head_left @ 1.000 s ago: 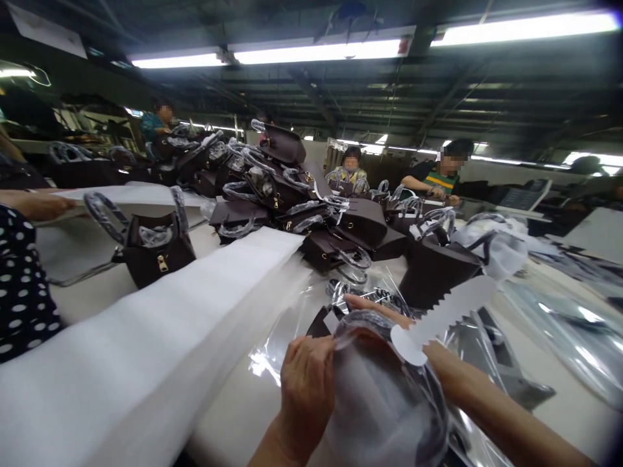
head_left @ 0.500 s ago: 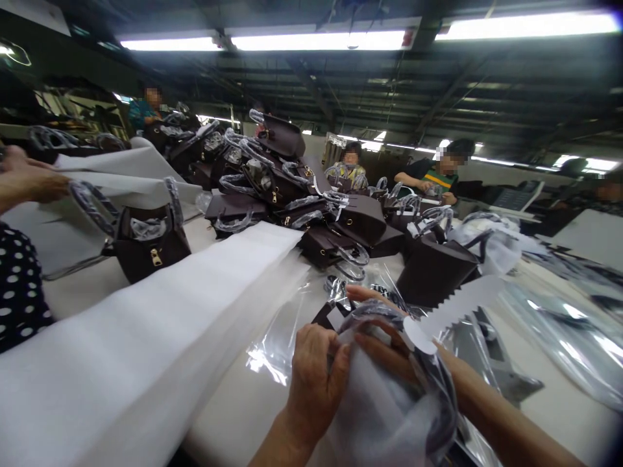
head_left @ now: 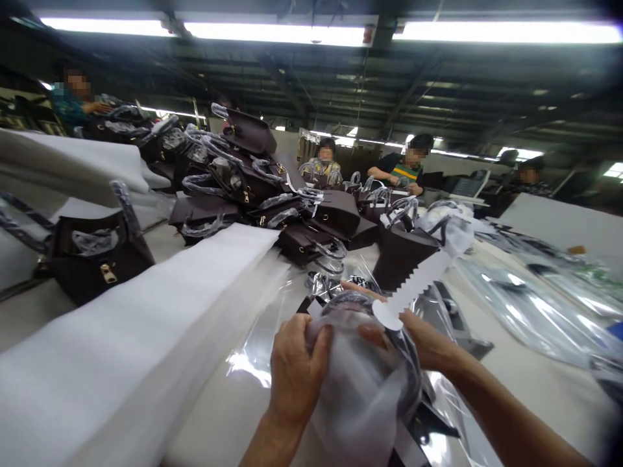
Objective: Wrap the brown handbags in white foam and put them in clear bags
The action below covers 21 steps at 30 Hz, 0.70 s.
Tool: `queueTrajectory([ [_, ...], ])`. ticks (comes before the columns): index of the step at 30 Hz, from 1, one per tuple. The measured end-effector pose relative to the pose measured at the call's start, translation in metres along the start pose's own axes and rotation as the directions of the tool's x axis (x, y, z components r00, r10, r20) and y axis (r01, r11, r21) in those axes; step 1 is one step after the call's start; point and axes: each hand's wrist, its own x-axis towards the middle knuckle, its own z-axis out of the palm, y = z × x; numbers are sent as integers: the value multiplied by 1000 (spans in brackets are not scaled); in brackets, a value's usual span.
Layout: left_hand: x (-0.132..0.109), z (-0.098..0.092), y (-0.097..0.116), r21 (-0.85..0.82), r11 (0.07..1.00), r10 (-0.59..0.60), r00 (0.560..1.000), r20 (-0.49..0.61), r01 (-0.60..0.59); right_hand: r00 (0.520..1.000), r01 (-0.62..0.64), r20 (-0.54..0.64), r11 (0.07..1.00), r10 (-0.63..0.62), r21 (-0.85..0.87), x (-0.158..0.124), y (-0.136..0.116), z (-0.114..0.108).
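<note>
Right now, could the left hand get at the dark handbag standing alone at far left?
Probably not easily: the left hand grips the white wrapping, and the long foam stack lies between it and the handbag.

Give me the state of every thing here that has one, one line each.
left hand: closed on the foam sheet.
right hand: gripping the wrapped handle.
foam sheet: bunched between both hands.
serrated strip: sticking up from the right thumb.
brown handbag: upright, handles wrapped.
handbag pile: heaped, many tipped over.
plastic bags: lying flat, crinkled.
</note>
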Motion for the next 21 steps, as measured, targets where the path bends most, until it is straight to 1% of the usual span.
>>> queueTrajectory([
  [2,3,0,4,-28,1000,6,1000,-16,-6,995,33,-90,999,-30,27,-23,13,-5],
  [3,5,0,5,-35,999,23,999,-41,-24,990,46,-140,995,-33,92,-35,18,-6],
  [4,7,2,6,-36,998,45,997,-65,-47,986,55,-164,983,-26,176,-46,21,-5],
  [5,8,3,6,-30,997,68,994,-81,-70,989,68,-144,969,-34,239,-55,23,-3],
  [6,10,6,6,-19,996,90,992,-85,-92,994,89,-87,961,-68,261,-61,22,-1],
  [7,12,8,6,-9,994,107,992,-73,-108,993,114,-14,965,-114,235,-64,20,1],
  [9,15,11,7,5,991,136,990,-33,-135,982,146,103,985,-155,90,-62,12,3],
  [10,17,12,8,11,988,151,988,-18,-151,980,154,124,987,-157,33,-59,9,2],
  [11,18,12,10,18,986,166,986,-10,-166,980,157,125,988,-157,13,-56,5,0],
  [12,19,11,12,24,984,175,985,-2,-175,982,151,109,988,-153,23,-53,3,-1],
  [14,18,8,14,29,984,174,985,16,-175,990,137,37,988,-140,74,-53,0,-4],
  [17,15,9,11,25,983,178,983,47,-179,993,83,-89,988,-71,133,-60,-3,1],
  [19,13,14,5,18,978,205,977,52,-206,987,10,-158,995,6,102,-65,-9,12],
  [21,14,19,2,-1,979,205,977,64,-205,963,-96,-249,995,101,32,-68,-20,23],
])
